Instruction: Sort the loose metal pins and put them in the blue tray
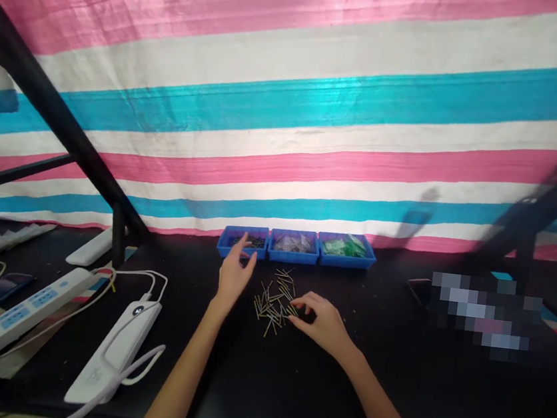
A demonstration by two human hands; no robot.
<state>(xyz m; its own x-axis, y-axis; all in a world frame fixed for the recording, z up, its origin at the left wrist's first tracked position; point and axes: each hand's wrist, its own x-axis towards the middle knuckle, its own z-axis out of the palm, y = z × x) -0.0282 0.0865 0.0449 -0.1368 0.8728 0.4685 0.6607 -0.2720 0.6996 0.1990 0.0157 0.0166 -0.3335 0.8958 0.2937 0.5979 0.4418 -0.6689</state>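
Observation:
A loose pile of thin yellowish pins (275, 300) lies on the black table (289, 378). My right hand (319, 318) rests at the pile's right edge, fingertips pinched on pins. My left hand (234, 272) is raised to the left of the pile, fingers apart, reaching toward the left blue tray (243, 240), which holds dark small parts. The middle blue tray (294, 245) holds clear pieces and the right blue tray (347, 249) holds green pieces. All three trays stand in a row at the back of the table.
A white power strip (4, 322) and a white charger with cables (116, 351) lie at the left. A black frame post (117, 234) stands left of the trays. A pink, white and blue striped sheet (290, 103) hangs behind. A dark phone (422, 291) lies at the right.

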